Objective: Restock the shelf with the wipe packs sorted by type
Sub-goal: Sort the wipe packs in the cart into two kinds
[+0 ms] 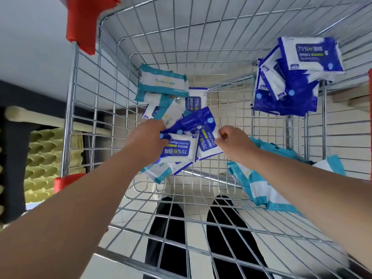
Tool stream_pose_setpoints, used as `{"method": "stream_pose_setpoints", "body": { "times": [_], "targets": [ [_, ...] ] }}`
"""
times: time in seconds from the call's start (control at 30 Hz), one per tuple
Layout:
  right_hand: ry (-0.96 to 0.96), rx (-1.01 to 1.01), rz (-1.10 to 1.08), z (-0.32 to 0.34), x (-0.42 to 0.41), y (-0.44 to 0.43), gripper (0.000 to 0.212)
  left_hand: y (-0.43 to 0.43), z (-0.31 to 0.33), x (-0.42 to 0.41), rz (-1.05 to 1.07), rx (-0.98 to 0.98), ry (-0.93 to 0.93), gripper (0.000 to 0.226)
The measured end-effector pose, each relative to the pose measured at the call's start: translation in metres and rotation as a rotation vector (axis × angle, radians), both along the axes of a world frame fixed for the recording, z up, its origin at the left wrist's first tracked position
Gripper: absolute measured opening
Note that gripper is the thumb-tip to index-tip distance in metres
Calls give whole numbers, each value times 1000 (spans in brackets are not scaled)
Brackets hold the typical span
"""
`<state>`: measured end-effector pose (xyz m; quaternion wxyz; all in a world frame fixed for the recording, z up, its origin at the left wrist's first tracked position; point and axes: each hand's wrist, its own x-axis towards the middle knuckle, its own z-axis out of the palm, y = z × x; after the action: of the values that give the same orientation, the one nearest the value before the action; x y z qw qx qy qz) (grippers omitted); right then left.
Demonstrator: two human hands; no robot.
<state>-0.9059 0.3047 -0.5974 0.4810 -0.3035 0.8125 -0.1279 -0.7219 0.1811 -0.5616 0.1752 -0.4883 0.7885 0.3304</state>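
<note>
Dark trouser legs (173, 228) show through the wire shopping cart (112, 81) at 6 o'clock. Above them, 2 bare forearms reach into the cart. The left hand (150, 135) curls its fingers onto a blue-and-white 75% alcohol wipe pack (179, 151) in the central pile. The right hand (233, 140) pinches the edge of a second alcohol pack (208, 143). Teal-striped packs (259, 184) lie at 4 o'clock, a teal pack (161, 81) at 11 o'clock, and a blue stack (291, 83) at 2 o'clock.
</note>
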Motion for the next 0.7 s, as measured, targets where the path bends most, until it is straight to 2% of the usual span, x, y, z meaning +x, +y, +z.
{"method": "stream_pose_setpoints", "body": {
  "times": [0.1, 0.2, 0.3, 0.5, 0.63, 0.7],
  "targets": [
    [4, -2, -168, -1, -3, 1, 11, -6, 5, -4, 76, -47, 65, 17],
    [7, 7, -337, -6, -14, -9, 15, -17, 12, -10, 164, -84, 112, 20],
    [-94, -31, -394, -7, -15, -24, 21, -25, 14, -13, 237, -102, 127, 20],
    [-175, -121, -464, -13, -5, -50, 7, -39, 7, -11, 294, -45, 73, 22],
    [-182, -152, -561, -18, 2, -57, 25, -43, 0, -14, 278, -53, 58, 24],
    [-210, -123, -552, -16, 6, -60, 20, -43, -1, -15, 276, -69, 77, 23]
  ]
}}
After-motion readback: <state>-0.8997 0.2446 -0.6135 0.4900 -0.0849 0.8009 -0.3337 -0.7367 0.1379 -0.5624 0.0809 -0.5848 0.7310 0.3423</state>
